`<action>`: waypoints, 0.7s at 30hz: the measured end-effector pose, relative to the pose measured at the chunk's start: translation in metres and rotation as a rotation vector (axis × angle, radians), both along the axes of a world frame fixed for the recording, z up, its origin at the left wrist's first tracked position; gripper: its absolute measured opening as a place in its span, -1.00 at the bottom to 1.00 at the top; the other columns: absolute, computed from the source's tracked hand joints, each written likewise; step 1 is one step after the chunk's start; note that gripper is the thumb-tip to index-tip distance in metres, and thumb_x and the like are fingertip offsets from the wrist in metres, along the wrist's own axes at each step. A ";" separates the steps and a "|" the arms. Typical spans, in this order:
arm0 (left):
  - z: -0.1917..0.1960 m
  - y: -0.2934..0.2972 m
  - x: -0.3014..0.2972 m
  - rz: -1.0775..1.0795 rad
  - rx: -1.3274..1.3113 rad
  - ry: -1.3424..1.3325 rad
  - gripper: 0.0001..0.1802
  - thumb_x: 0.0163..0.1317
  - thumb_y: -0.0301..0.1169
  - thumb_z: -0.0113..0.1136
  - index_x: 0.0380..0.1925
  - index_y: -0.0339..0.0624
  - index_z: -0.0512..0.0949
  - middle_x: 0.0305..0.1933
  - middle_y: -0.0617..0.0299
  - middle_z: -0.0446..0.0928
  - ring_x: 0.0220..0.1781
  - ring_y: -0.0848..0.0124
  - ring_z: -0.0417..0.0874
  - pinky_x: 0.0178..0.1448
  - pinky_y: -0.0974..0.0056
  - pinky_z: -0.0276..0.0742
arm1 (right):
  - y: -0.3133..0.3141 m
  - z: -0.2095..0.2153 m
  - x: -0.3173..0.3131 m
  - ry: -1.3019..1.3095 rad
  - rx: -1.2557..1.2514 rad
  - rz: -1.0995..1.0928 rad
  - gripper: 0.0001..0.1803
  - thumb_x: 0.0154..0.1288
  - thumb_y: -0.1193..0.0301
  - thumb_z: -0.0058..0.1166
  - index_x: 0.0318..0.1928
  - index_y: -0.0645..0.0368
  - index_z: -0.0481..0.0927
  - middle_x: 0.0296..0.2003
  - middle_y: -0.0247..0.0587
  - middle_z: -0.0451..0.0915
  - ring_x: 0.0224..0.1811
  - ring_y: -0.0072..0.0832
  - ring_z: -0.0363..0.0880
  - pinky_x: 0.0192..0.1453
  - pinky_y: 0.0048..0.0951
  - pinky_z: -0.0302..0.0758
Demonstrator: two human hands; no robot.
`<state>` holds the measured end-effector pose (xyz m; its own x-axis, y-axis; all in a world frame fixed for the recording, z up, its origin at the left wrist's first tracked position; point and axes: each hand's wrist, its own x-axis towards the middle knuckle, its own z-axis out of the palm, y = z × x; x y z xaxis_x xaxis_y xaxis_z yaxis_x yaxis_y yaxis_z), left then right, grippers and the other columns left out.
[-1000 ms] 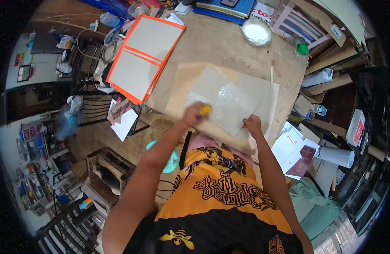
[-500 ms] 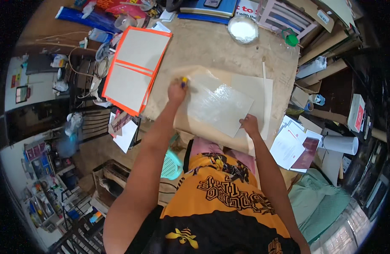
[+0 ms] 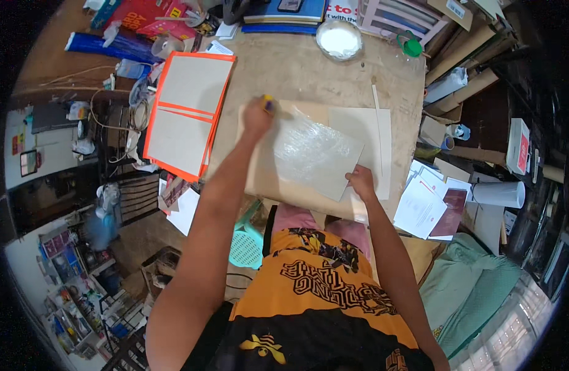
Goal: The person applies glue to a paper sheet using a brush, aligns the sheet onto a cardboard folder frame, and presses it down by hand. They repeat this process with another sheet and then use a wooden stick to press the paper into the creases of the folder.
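My left hand (image 3: pixel 258 117) is closed around a small tool with a yellow and dark blue handle (image 3: pixel 268 101), beside the upper left corner of a grey board (image 3: pixel 318 151). The tool's working end is too small to make out. A wet, streaky, shiny layer covers much of the board. At the board's lower right corner, my right hand (image 3: pixel 361 183) pinches the edge between thumb and fingers. Brown paper (image 3: pixel 259 179) lies under the board. Partly beneath it, to the right, is another pale board (image 3: pixel 384 142) with a narrow strip (image 3: pixel 376 99) across it.
Orange-edged grey boards (image 3: pixel 185 139) are stacked at the left. A bowl of white paste (image 3: pixel 339 41) stands at the back, near a green-capped bottle (image 3: pixel 410 46) and blue books (image 3: pixel 284 18). Loose papers (image 3: pixel 420 204) lie by the right edge; a turquoise stool (image 3: pixel 245 249) stands below.
My left hand and its tool have shifted slightly up relative to the board's corner. My right hand stays on the board's corner. The whole view has tilted a little.
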<state>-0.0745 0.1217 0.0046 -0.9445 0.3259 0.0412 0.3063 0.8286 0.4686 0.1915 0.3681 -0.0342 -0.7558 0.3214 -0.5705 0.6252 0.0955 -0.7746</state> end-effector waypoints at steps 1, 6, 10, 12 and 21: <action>-0.008 0.006 0.007 -0.104 0.123 0.127 -0.76 0.15 -0.31 0.24 -0.25 -0.22 0.59 -0.27 0.00 0.58 -0.21 0.05 0.60 -0.12 0.08 0.52 | -0.004 0.002 -0.005 0.014 -0.006 0.008 -0.78 -0.04 0.46 0.13 -0.38 0.39 0.60 -0.56 -0.09 0.61 -0.59 -0.44 0.58 -0.48 -0.40 0.54; -0.040 0.045 0.080 -0.250 0.405 -0.213 -0.76 0.17 -0.26 0.21 -0.28 -0.19 0.57 -0.23 0.07 0.62 -0.18 0.18 0.62 -0.09 0.20 0.53 | -0.016 0.009 -0.014 0.067 0.001 0.043 -0.77 -0.03 0.47 0.13 -0.35 0.38 0.61 -0.57 -0.13 0.61 -0.59 -0.46 0.56 -0.50 -0.43 0.49; 0.004 0.011 -0.002 0.107 -0.039 -0.178 -0.71 0.07 -0.37 0.23 -0.17 -0.20 0.58 -0.22 -0.05 0.59 -0.17 0.03 0.60 -0.09 0.06 0.54 | -0.008 0.011 0.008 0.018 -0.115 -0.105 -0.88 0.00 0.54 0.12 -0.40 0.34 0.56 -0.63 -0.38 0.42 -0.58 -0.59 0.47 -0.50 -0.49 0.50; 0.018 0.010 -0.010 0.045 -0.039 0.072 -0.71 0.08 -0.39 0.20 -0.16 -0.19 0.57 -0.19 -0.05 0.57 -0.14 0.03 0.58 -0.03 0.04 0.52 | -0.004 0.026 -0.003 0.001 -0.069 -0.083 -0.89 -0.01 0.52 0.14 -0.49 0.32 0.50 -0.63 -0.34 0.44 -0.58 -0.58 0.48 -0.52 -0.48 0.50; -0.026 -0.006 0.101 -0.139 0.504 -0.404 -0.76 0.19 -0.27 0.19 -0.24 -0.19 0.55 -0.28 0.07 0.61 -0.31 0.08 0.60 -0.20 0.14 0.53 | 0.004 0.006 0.003 0.098 -0.013 -0.050 -0.86 0.00 0.53 0.14 -0.54 0.30 0.45 -0.62 -0.31 0.45 -0.59 -0.55 0.48 -0.53 -0.46 0.50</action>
<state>0.0262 0.1162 -0.0215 -0.8684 0.4790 -0.1280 0.1132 0.4429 0.8894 0.1943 0.3723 -0.0283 -0.7910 0.3534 -0.4994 0.5506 0.0555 -0.8329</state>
